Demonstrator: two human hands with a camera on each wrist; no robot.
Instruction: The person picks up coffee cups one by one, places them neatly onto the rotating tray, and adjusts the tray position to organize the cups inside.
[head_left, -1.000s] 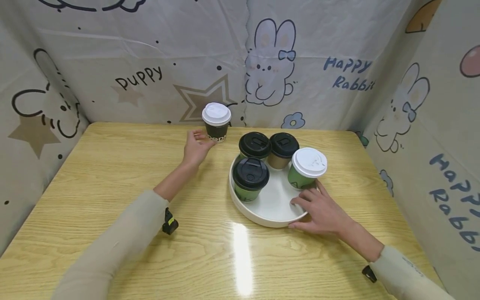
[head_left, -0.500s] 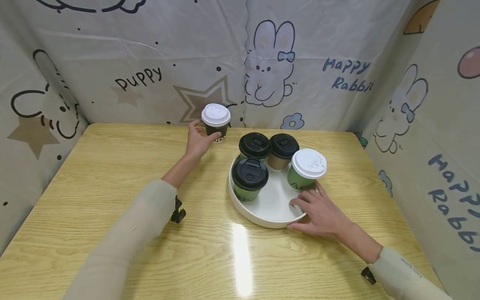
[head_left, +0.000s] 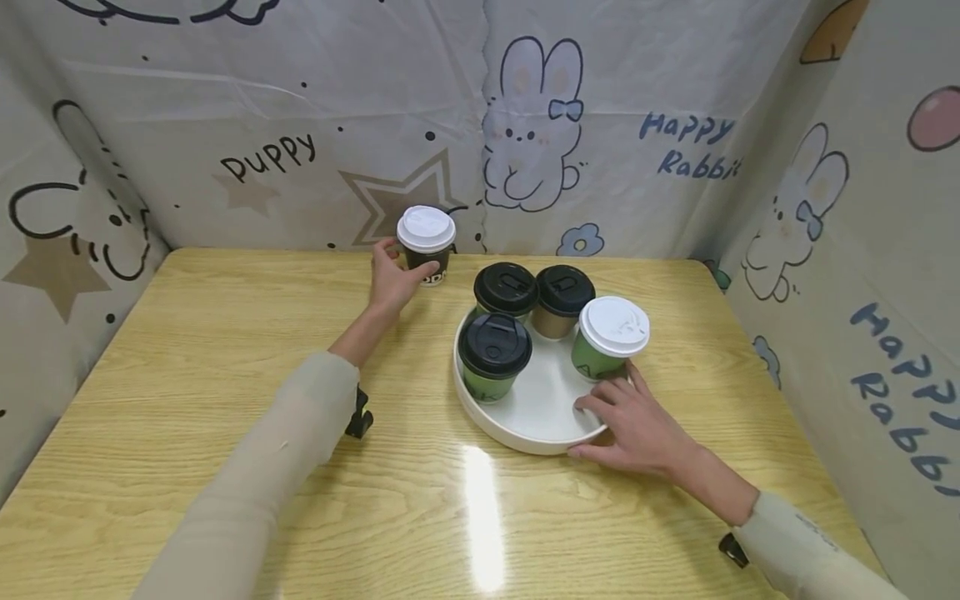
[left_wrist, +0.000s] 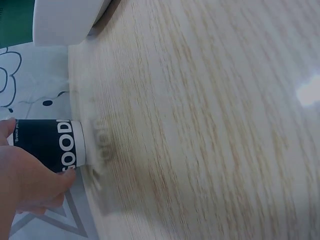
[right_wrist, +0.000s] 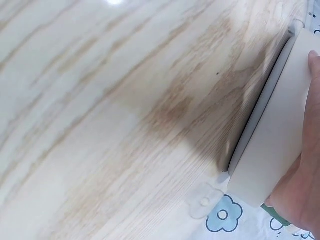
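Note:
My left hand grips a black paper cup with a white lid, thumb on the near side and fingers behind. The cup stands upright by the table's back edge, white lettering partly under the thumb. On the right, my right hand holds the rim of a round white tray, thumb outside and fingers over the edge. Inside the tray are a green cup with a white lid, two green cups with black lids, and a brown cup with a black lid.
A light wood table carries everything. Cloth walls with cartoon prints enclose its back and both sides. A small black device hangs at the left sleeve cuff.
My left hand has moved forward and right to the black cup, its thumb now lying across the cup's side. The right hand and the tray have stayed in place.

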